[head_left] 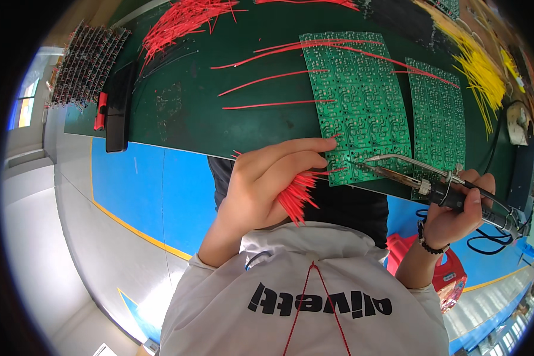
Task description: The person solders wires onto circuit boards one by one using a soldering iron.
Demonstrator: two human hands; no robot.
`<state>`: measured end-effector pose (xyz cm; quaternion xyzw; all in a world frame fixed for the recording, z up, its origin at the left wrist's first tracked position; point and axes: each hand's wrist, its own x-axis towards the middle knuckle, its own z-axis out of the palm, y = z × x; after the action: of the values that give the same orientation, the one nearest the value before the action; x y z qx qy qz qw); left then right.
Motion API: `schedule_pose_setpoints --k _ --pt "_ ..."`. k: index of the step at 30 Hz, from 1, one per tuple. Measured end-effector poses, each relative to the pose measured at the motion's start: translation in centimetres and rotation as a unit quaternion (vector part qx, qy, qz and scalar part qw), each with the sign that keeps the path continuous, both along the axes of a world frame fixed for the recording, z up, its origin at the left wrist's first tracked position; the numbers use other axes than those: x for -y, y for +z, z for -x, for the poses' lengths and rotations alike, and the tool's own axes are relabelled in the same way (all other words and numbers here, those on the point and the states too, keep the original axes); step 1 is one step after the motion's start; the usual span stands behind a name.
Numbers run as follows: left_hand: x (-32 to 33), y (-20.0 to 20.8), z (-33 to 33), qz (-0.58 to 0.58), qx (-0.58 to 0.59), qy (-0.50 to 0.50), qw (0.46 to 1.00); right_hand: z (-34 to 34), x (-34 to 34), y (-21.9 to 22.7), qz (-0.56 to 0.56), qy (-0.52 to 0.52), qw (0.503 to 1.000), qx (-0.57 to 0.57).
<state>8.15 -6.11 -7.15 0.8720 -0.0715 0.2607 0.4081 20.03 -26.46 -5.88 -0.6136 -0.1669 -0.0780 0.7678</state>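
My left hand (267, 172) is closed round a bundle of short red wires (298, 199). Its fingertips reach the left edge of a green circuit board panel (368, 107), where a red wire end lies on the board. In my right hand (460, 207) is a soldering iron (442, 193) with a thin metal tube along it. The iron's tip points left, over the lower part of the panel; whether it touches cannot be made out. Several single red wires (273, 105) stretch from the panel out to the left. A second green panel (439, 118) lies to the right.
Loose red wires (184, 26) are piled at the far left of the dark green table (243, 133). A black phone-like slab (120, 110) and a red object (101, 111) lie near a stack of populated boards (89, 65). Yellow wires (480, 71) lie far right.
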Motion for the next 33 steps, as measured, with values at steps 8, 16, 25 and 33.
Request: schedule_pose_setpoints --k 8,16,25,33 --pt "-1.2 -0.1 0.0 0.235 0.322 0.199 0.895 -3.9 1.3 3.3 -0.034 0.029 0.997 0.061" --pt "-4.4 7.0 -2.3 0.185 0.224 0.102 0.951 -9.4 -1.6 6.0 0.086 0.015 0.978 0.189" --pt "-6.5 3.8 -9.1 0.003 -0.116 0.031 0.993 -10.1 -5.3 3.6 0.073 0.084 0.993 -0.024" --pt "-6.2 2.5 -8.7 -0.042 -0.064 0.044 0.996 -9.7 -5.8 1.7 0.092 0.108 0.99 -0.006"
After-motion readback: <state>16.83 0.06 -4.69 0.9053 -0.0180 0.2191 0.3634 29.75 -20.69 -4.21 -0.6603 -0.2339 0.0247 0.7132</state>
